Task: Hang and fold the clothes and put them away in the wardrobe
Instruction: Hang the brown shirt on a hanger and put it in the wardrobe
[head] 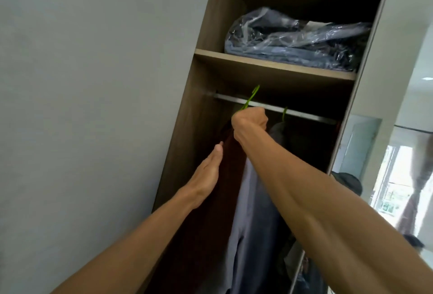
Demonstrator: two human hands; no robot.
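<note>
A: How much of the green hanger shows?
B: Only its hook; the right hand, closed around it, hides the rest.
A: And the dark red garment?
B: Its hem runs off the bottom edge. The far right interior is too dark to tell.

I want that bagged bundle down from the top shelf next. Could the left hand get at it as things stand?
Probably yes: the left hand is open and empty, and the plastic-wrapped bundle lies at the open shelf front, unblocked.
</note>
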